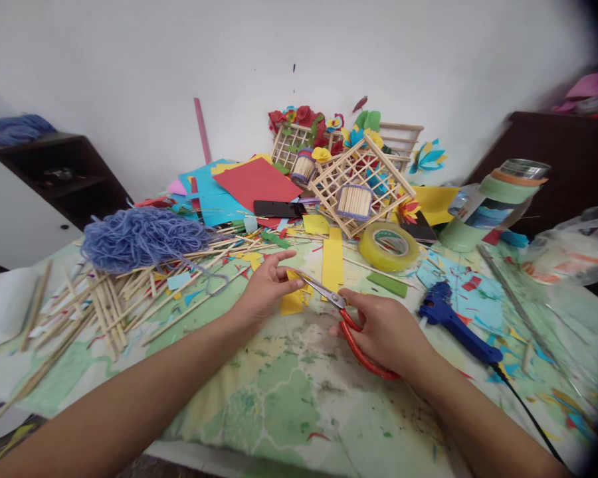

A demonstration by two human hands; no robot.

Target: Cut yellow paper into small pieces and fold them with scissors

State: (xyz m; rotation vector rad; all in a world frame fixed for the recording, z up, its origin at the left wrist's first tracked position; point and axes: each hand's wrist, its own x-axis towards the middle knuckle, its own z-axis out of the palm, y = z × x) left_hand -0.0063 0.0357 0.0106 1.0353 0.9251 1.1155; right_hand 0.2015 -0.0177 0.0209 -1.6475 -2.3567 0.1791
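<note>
My right hand (389,332) grips a pair of scissors (337,300) by their red handles, blades pointing left. The blade tips reach the fingertips of my left hand (265,287). Between that hand's thumb and fingers is a small piece of yellow paper (292,274), mostly hidden by the fingers. Yellow scraps (292,303) lie on the table just below the blades. Behind the scissors lies a yellow paper strip (333,257).
Tape roll (412,255), blue glue gun (456,328) and green bottle (493,206) stand or lie to the right. Blue yarn (142,239) and wooden sticks (107,309) cover the left. Stick lattices (346,166) with paper flowers, a phone (279,209) and coloured sheets (259,182) are behind.
</note>
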